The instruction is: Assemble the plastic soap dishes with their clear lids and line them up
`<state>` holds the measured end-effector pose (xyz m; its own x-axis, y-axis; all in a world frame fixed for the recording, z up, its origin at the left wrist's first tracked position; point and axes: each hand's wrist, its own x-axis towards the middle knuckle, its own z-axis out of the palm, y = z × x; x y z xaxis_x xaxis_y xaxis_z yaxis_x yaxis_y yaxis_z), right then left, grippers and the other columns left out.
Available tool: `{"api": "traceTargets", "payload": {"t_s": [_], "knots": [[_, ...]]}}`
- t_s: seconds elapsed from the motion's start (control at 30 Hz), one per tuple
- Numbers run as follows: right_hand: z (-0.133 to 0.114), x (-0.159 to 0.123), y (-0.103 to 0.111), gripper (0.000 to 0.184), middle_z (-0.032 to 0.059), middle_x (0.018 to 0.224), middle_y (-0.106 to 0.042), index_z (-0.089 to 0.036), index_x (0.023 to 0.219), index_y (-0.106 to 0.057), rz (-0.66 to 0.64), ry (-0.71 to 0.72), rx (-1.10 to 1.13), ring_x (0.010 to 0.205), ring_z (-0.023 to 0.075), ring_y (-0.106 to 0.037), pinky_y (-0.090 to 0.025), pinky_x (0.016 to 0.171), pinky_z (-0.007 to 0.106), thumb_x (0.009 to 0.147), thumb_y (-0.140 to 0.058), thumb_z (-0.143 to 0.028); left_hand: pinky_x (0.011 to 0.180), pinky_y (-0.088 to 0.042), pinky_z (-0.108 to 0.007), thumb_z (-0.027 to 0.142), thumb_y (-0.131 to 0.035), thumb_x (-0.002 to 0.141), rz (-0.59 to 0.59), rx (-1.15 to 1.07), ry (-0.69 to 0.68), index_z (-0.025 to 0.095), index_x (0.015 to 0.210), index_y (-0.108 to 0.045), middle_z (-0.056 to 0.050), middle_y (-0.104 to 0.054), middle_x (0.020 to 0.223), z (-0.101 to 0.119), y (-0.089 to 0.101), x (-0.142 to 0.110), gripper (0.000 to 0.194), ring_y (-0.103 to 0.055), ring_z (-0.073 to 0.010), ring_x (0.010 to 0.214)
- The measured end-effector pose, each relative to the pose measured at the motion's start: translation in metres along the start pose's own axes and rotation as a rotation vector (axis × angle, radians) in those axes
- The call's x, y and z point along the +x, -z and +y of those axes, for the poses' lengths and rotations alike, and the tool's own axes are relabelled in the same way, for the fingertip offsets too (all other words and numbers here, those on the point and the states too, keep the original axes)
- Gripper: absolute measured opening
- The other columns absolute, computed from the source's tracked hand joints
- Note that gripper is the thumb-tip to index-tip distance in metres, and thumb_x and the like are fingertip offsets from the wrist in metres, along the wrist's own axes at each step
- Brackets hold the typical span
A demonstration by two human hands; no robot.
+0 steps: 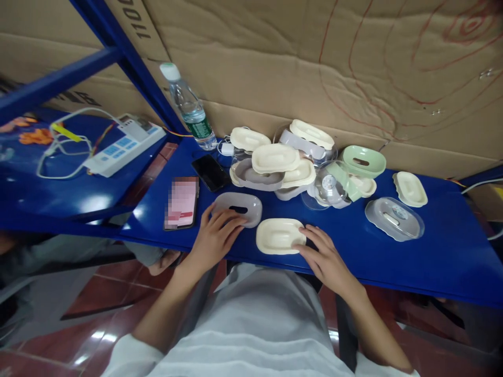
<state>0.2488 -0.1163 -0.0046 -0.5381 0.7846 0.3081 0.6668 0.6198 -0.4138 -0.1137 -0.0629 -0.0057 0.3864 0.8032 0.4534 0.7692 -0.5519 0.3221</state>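
With the right hand (330, 264), touches the right end of the cream dish (275, 225), thumb towards the near corner, fingers towards the far one, moderately apart; cannot tell whether gripping. With the left hand (212, 241), reaches over the left end and near side of the grey dish (253, 201), fingers bent and spread; cannot tell whether pinching. Note the cream dish flat by the near edge of the blue table (349, 246), long axis left to right, directly left of the right hand, clearly nearer. See the grey dish just left and slightly farther, short of the dish pile (275, 157).
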Motion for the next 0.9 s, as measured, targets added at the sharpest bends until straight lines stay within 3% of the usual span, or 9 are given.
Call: {"api": "traceTargets", "payload": {"t_s": [0.13, 0.2, 0.33, 0.47, 0.53, 0.7, 0.9], "knots": [[-0.002, 0.000, -0.001, 0.039, 0.0096, 0.162, -0.057, -0.034, 0.141, -0.069, 0.005, -0.028, 0.027, 0.156, 0.0305, -0.049, -0.049, 0.123, 0.059, 0.108, -0.056, -0.018, 0.116, -0.050, -0.048, 0.020, -0.063, 0.106, 0.128, -0.084, -0.035, 0.027, 0.130, -0.068, -0.006, -0.077, 0.116, 0.022, -0.002, -0.002, 0.025, -0.072, -0.0222, 0.111], [-0.003, -0.001, -0.001, 0.046, 0.0111, 0.165, -0.053, -0.034, 0.153, -0.059, -0.008, -0.080, 0.057, 0.155, 0.0306, -0.049, -0.051, 0.123, 0.057, 0.108, -0.059, -0.024, 0.111, -0.053, -0.044, 0.019, -0.065, 0.105, 0.138, -0.121, -0.080, 0.027, 0.133, -0.066, -0.006, -0.077, 0.117, 0.038, -0.007, -0.001, 0.029, -0.072, -0.0214, 0.111], [-0.004, -0.005, -0.003, 0.076, 0.0160, 0.176, -0.035, -0.035, 0.172, -0.029, 0.044, -0.169, 0.118, 0.155, 0.0326, -0.050, -0.053, 0.121, 0.055, 0.106, -0.067, -0.036, 0.111, -0.052, -0.044, 0.016, -0.062, 0.106, 0.022, -0.138, -0.242, 0.025, 0.132, -0.067, -0.006, -0.078, 0.116, 0.077, -0.024, 0.006, 0.028, -0.073, -0.0213, 0.111], [-0.003, -0.006, -0.004, 0.077, 0.0129, 0.177, -0.033, -0.041, 0.172, -0.027, 0.034, -0.172, 0.066, 0.159, 0.0339, -0.045, -0.051, 0.123, 0.057, 0.106, -0.066, -0.035, 0.115, -0.051, -0.048, 0.017, -0.058, 0.107, -0.152, -0.117, -0.300, 0.027, 0.133, -0.070, -0.008, -0.078, 0.119, 0.102, -0.037, 0.016, 0.031, -0.072, -0.0248, 0.117], [-0.003, -0.005, -0.004, 0.074, 0.0123, 0.176, -0.036, -0.040, 0.172, -0.030, 0.017, -0.175, 0.038, 0.159, 0.0342, -0.044, -0.051, 0.123, 0.057, 0.107, -0.065, -0.036, 0.118, -0.049, -0.050, 0.018, -0.058, 0.107, -0.172, -0.130, -0.310, 0.028, 0.137, -0.069, -0.009, -0.077, 0.123, 0.104, -0.039, 0.018, 0.034, -0.071, -0.0251, 0.121], [-0.003, -0.001, 0.000, 0.061, 0.0110, 0.175, -0.039, -0.039, 0.167, -0.044, -0.009, -0.154, 0.004, 0.158, 0.0338, -0.046, -0.052, 0.122, 0.056, 0.109, -0.060, -0.033, 0.123, -0.045, -0.055, 0.025, -0.068, 0.104, 0.025, -0.093, -0.254, 0.033, 0.141, -0.064, -0.010, -0.070, 0.137, 0.083, -0.032, 0.004, 0.039, -0.066, -0.0268, 0.131], [-0.003, 0.000, 0.002, 0.055, 0.0090, 0.174, -0.041, -0.038, 0.164, -0.048, -0.009, -0.138, 0.027, 0.157, 0.0324, -0.048, -0.051, 0.123, 0.056, 0.110, -0.055, -0.028, 0.118, -0.045, -0.061, 0.024, -0.076, 0.096, 0.296, 0.042, 0.176, 0.032, 0.140, -0.062, -0.014, -0.056, 0.149, 0.054, -0.012, -0.023, 0.047, -0.055, -0.0372, 0.141]]}}
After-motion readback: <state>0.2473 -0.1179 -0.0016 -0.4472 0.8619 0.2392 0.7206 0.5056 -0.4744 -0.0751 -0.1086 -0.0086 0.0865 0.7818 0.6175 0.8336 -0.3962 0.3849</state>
